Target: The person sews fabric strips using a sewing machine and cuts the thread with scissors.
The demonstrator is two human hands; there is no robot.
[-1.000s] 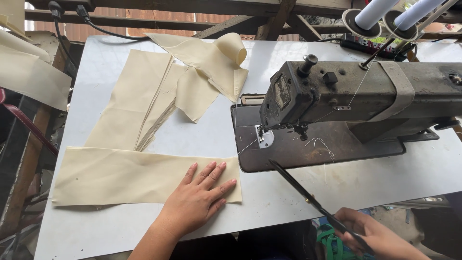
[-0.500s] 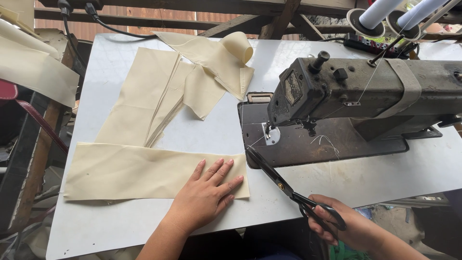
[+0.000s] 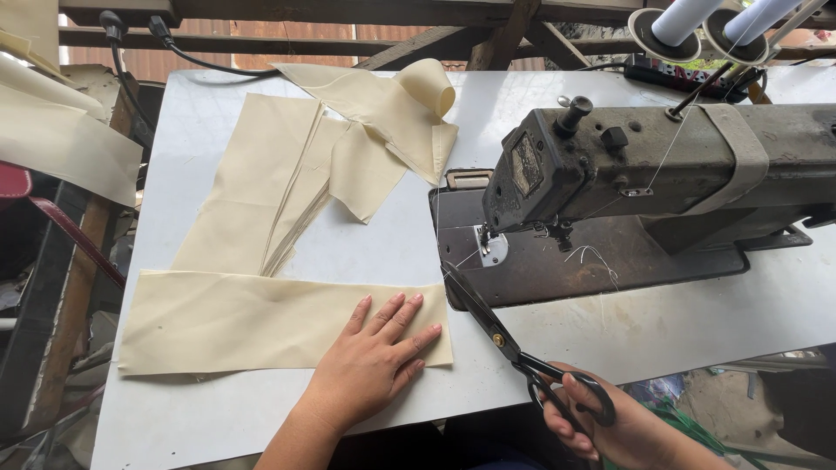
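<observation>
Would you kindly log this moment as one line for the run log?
left hand: flat on cream fabric strip | right hand: grips black scissors, blades shut, tips by strip's right end | sewing machine: behind

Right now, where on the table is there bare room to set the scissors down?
Bare white tabletop lies right of the black scissors, before the dark sewing machine. The left side is crowded with cream fabric pieces and the strip under the left hand.

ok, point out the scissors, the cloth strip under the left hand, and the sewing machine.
scissors (image 3: 498, 338): head view, pivot screw.
cloth strip (image 3: 235, 322): head view, bare middle.
sewing machine (image 3: 662, 157): head view, side of the arm.
</observation>
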